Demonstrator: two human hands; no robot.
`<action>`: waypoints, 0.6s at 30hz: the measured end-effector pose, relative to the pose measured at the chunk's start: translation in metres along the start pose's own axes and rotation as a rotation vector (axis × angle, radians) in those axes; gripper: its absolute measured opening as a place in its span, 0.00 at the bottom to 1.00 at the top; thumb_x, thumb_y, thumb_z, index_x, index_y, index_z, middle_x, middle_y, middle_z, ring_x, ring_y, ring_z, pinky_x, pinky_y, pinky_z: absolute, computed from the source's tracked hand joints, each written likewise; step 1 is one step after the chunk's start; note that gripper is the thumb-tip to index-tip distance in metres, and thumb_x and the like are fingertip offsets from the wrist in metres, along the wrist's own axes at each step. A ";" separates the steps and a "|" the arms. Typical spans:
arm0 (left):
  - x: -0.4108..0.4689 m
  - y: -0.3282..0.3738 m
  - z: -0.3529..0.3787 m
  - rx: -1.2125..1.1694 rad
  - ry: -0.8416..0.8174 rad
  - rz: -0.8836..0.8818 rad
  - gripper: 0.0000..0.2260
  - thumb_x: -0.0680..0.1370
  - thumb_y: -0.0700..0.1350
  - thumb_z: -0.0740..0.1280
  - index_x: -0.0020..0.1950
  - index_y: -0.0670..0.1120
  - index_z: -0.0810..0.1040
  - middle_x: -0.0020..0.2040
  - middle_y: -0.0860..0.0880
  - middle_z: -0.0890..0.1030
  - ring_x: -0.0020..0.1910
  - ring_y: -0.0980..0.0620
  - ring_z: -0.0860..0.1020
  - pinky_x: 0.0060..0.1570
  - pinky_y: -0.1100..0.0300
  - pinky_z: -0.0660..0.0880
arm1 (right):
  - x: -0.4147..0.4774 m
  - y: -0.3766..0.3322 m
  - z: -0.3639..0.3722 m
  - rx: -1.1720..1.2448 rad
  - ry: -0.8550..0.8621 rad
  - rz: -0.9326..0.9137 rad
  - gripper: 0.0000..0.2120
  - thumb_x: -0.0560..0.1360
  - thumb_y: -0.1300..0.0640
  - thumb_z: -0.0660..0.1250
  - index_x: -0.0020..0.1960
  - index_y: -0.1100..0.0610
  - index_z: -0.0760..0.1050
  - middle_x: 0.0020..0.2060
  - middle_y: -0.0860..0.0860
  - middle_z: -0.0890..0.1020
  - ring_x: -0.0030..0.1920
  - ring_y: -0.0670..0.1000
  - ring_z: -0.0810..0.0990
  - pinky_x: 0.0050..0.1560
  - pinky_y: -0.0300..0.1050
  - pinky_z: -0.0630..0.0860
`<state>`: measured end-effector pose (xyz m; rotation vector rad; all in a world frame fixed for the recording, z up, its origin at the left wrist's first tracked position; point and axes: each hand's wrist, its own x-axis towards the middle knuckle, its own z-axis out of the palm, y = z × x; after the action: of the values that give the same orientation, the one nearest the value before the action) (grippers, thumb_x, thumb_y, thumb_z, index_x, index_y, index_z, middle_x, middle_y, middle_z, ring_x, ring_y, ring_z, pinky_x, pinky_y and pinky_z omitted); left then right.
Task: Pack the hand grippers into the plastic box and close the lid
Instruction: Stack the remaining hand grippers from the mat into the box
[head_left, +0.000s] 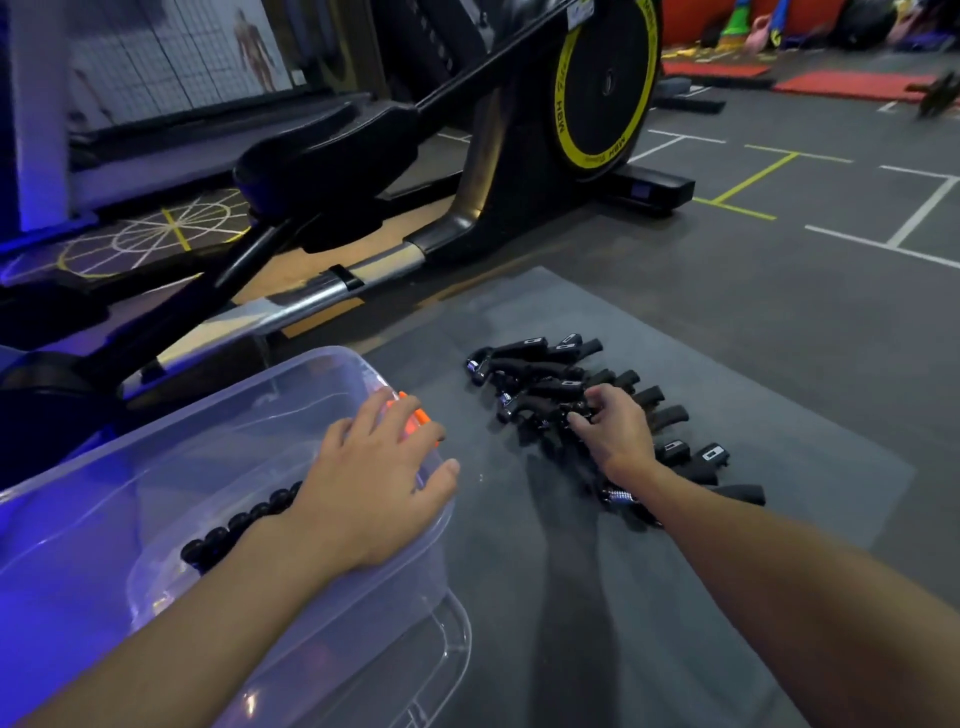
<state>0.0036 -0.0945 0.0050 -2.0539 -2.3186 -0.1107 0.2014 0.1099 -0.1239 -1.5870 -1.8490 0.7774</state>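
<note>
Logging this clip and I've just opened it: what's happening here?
A person is packing up. The left hand rests on the rim of the clear plastic box. The right hand curls its fingers round black hand grippers in a pile on the grey mat. None shows inside the box yet.

Left hand (374, 483) on box (171, 441), right hand (618, 431) grasping grippers (535, 366).

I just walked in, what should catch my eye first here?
A heap of black hand grippers lies on the grey floor mat at centre, the right hand gripping one. The left hand rests on the clear plastic box at lower left; a black, yellow-ringed flywheel looms behind.
</note>
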 end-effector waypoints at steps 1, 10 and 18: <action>0.000 0.000 0.000 0.005 -0.001 0.000 0.28 0.72 0.65 0.42 0.62 0.59 0.71 0.71 0.56 0.63 0.75 0.51 0.53 0.67 0.49 0.62 | 0.001 -0.005 0.005 0.019 -0.018 -0.004 0.20 0.71 0.50 0.73 0.61 0.54 0.76 0.52 0.50 0.80 0.47 0.51 0.80 0.52 0.48 0.77; -0.002 0.000 0.000 0.000 0.010 0.014 0.27 0.74 0.64 0.41 0.64 0.59 0.70 0.72 0.55 0.64 0.76 0.51 0.53 0.67 0.49 0.62 | 0.009 -0.022 0.043 0.089 -0.048 0.021 0.16 0.72 0.58 0.73 0.59 0.59 0.78 0.51 0.58 0.83 0.54 0.58 0.80 0.56 0.45 0.73; -0.003 -0.001 0.000 -0.046 0.008 0.013 0.28 0.73 0.65 0.41 0.64 0.59 0.70 0.73 0.56 0.63 0.77 0.51 0.51 0.68 0.48 0.61 | 0.011 -0.048 0.040 0.168 0.090 0.039 0.16 0.73 0.56 0.72 0.59 0.61 0.80 0.52 0.57 0.83 0.54 0.54 0.80 0.57 0.40 0.72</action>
<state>0.0032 -0.0978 0.0042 -2.0847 -2.3198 -0.1726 0.1386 0.1123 -0.1142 -1.5299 -1.6486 0.8419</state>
